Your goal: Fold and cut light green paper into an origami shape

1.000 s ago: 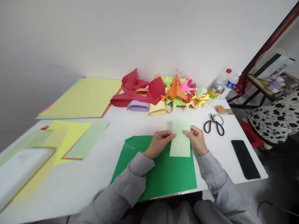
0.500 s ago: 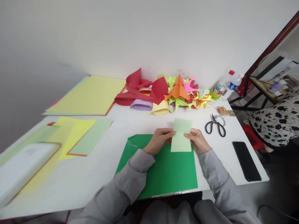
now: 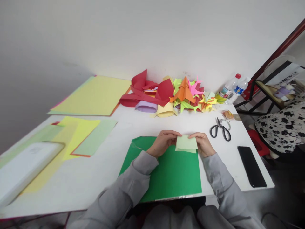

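Note:
A piece of pale green paper (image 3: 186, 143), folded over on itself with the fold at the top, is held between both hands. My left hand (image 3: 165, 142) is closed on its upper left corner. On the upper right, my right hand (image 3: 202, 143) pinches the same paper near the fold. Two layers show slightly apart at the lower edge. Beneath the hands lies a green sheet (image 3: 175, 178) on the white table. Black-handled scissors (image 3: 220, 128) rest to the right of my right hand, blades partly apart.
Folded paper shapes (image 3: 183, 92) in several colours line the wall. Two bottles (image 3: 234, 90) stand at the back right, a black phone (image 3: 252, 166) nearer. Paper sheets (image 3: 95, 136) and a white device (image 3: 30, 168) lie left. Another person's patterned clothing (image 3: 282, 127) shows at right.
The pale green paper's upper half has been folded down toward me, so it now looks about half as tall. Both hands have shifted to the fold at its top.

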Demonstrator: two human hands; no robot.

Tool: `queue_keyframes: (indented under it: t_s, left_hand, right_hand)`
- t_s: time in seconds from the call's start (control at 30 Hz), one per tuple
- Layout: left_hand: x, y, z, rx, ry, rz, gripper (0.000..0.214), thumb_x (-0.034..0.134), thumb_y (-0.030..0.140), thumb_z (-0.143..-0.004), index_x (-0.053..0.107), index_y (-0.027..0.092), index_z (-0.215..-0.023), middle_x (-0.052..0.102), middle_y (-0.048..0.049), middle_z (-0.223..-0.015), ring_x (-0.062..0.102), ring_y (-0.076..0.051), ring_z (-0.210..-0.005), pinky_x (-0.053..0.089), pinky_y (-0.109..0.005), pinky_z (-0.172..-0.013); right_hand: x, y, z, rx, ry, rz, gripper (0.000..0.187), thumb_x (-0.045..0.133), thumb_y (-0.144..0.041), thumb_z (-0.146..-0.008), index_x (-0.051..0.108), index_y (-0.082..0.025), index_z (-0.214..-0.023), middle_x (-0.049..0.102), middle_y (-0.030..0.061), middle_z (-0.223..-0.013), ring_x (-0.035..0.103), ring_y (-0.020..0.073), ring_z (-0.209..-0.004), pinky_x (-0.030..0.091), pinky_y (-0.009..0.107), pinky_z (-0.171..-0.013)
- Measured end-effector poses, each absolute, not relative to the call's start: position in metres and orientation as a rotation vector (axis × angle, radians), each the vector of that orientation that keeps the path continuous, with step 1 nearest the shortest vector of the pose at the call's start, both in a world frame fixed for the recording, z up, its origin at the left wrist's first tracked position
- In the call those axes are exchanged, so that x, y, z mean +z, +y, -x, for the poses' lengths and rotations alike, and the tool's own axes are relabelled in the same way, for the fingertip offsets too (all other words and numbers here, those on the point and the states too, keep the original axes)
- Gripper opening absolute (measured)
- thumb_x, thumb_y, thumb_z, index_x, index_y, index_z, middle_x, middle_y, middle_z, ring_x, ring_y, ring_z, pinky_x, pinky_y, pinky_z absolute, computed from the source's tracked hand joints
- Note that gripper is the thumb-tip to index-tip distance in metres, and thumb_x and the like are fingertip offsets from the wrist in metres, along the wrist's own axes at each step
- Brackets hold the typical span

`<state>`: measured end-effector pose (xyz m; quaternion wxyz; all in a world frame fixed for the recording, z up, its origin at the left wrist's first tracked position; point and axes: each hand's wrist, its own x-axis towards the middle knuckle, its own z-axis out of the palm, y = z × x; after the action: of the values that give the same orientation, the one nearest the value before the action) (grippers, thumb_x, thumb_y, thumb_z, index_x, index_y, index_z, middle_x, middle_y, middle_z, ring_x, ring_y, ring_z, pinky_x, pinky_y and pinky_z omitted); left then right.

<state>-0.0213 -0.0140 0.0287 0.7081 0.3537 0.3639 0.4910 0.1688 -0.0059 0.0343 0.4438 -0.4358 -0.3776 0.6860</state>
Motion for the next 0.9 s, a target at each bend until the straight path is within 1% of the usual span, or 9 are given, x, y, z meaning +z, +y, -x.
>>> queue_keyframes:
  t_s: [0.13,0.2,0.23,0.33,0.43,0.5,0.6,0.73,0.9]
  left_hand:
    - [0.031,-0.016,0.02,1.203,0.771,-1.09,0.026,0.074,0.018,-0.063,0.077,0.019,-0.088,0.067,-0.0078,-0.094,0.062,-0.019,-0.084,0.051,-0.031,-0.072]
    - [0.032,-0.017,0.018,1.241,0.759,-1.186,0.024,0.076,0.023,-0.064,0.077,0.019,-0.088,0.064,-0.0107,-0.108,0.061,-0.022,-0.094,0.051,-0.033,-0.076]
    - [0.033,-0.018,0.017,1.244,0.771,-1.204,0.022,0.076,0.026,-0.065,0.077,0.018,-0.085,0.065,-0.0114,-0.108,0.061,-0.023,-0.095,0.051,-0.034,-0.077]
    - [0.033,-0.019,0.015,1.239,0.87,-1.174,0.018,0.074,0.032,-0.068,0.076,0.015,-0.075,0.07,-0.0081,-0.086,0.061,-0.021,-0.082,0.05,-0.033,-0.076]
    - [0.034,-0.019,0.016,1.235,0.988,-1.127,0.02,0.073,0.034,-0.069,0.073,0.015,-0.067,0.066,-0.0016,-0.064,0.056,-0.015,-0.064,0.047,-0.029,-0.066]
    - [0.035,-0.019,0.017,1.209,0.996,-1.141,0.02,0.074,0.034,-0.068,0.071,0.014,-0.064,0.064,-0.0001,-0.061,0.053,-0.013,-0.061,0.044,-0.026,-0.063]
    - [0.036,-0.019,0.019,1.087,0.911,-1.175,0.022,0.074,0.034,-0.066,0.07,0.013,-0.062,0.063,-0.0004,-0.061,0.053,-0.013,-0.06,0.043,-0.025,-0.061]
    - [0.038,-0.022,0.018,0.924,0.875,-1.268,0.025,0.071,0.036,-0.068,0.067,0.012,-0.061,0.057,0.0009,-0.054,0.048,-0.011,-0.054,0.037,-0.023,-0.053]
    - [0.037,-0.023,0.016,0.903,0.914,-1.355,0.025,0.069,0.036,-0.069,0.065,0.013,-0.061,0.052,0.002,-0.053,0.041,-0.009,-0.052,0.032,-0.023,-0.05]
  right_hand:
    - [0.037,-0.005,-0.169,1.727,-0.839,1.069,0.009,0.073,-0.017,-0.053,0.074,-0.019,-0.062,0.072,0.002,-0.059,0.061,0.0124,-0.045,0.046,0.021,-0.042]
    - [0.036,-0.005,-0.17,1.768,-0.82,1.049,0.011,0.073,-0.017,-0.054,0.074,-0.018,-0.064,0.07,0.0019,-0.055,0.057,0.0109,-0.04,0.044,0.02,-0.039]
    - [0.036,-0.005,-0.17,1.8,-0.833,1.04,0.011,0.073,-0.017,-0.055,0.074,-0.017,-0.066,0.069,0.0018,-0.052,0.054,0.0102,-0.037,0.042,0.019,-0.037]
    - [0.034,-0.004,-0.17,1.879,-0.925,1.0,0.015,0.072,-0.022,-0.058,0.074,-0.015,-0.071,0.07,0.0047,-0.056,0.057,0.012,-0.039,0.044,0.021,-0.038]
    - [0.034,-0.002,-0.172,1.869,-0.918,0.933,0.029,0.069,-0.032,-0.063,0.075,-0.015,-0.085,0.075,0.0077,-0.072,0.066,0.0176,-0.058,0.051,0.025,-0.051]
    - [0.037,-0.002,-0.173,1.812,-0.879,0.922,0.034,0.067,-0.039,-0.067,0.075,-0.016,-0.09,0.076,0.0072,-0.08,0.068,0.0184,-0.069,0.052,0.027,-0.06]
    - [0.041,-0.004,-0.175,1.706,-0.965,0.973,0.03,0.07,-0.042,-0.07,0.076,-0.017,-0.085,0.076,0.0067,-0.085,0.068,0.0182,-0.077,0.051,0.028,-0.071]
    - [0.045,-0.009,-0.174,1.648,-1.197,1.054,0.027,0.08,-0.035,-0.063,0.076,-0.019,-0.084,0.076,0.0047,-0.08,0.066,0.017,-0.069,0.051,0.029,-0.068]
    - [0.042,-0.012,-0.168,1.56,-1.282,1.097,0.021,0.082,-0.034,-0.061,0.076,-0.018,-0.073,0.074,0.0033,-0.069,0.063,0.0153,-0.059,0.051,0.029,-0.06]
